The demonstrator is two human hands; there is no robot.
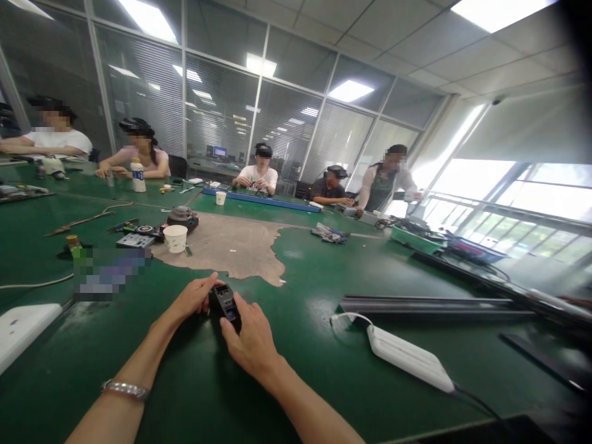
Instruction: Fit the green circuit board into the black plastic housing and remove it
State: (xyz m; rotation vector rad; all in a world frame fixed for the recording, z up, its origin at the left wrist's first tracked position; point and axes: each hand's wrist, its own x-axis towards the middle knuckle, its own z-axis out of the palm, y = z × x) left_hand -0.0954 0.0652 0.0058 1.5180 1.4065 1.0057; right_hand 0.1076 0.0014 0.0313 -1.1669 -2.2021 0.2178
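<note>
A small black box-shaped device (225,300) with several openings in its upper face sits between my hands, just above or on the green table. Its exact kind does not show. My left hand (198,295), with a metal-banded bracelet or watch on the wrist, holds its far left end with curled fingers. From the near right side, my right hand (252,336) grips it between thumb and fingers. The fingers partly cover the device's sides, and its underside is hidden.
Beyond my hands lies a brown ragged-edged sheet (240,246) with a paper cup (176,238) on it. To the right are a white power strip (409,357) and a long black rail (430,307). Another white strip (28,330) lies left. Several people sit or stand around the far side.
</note>
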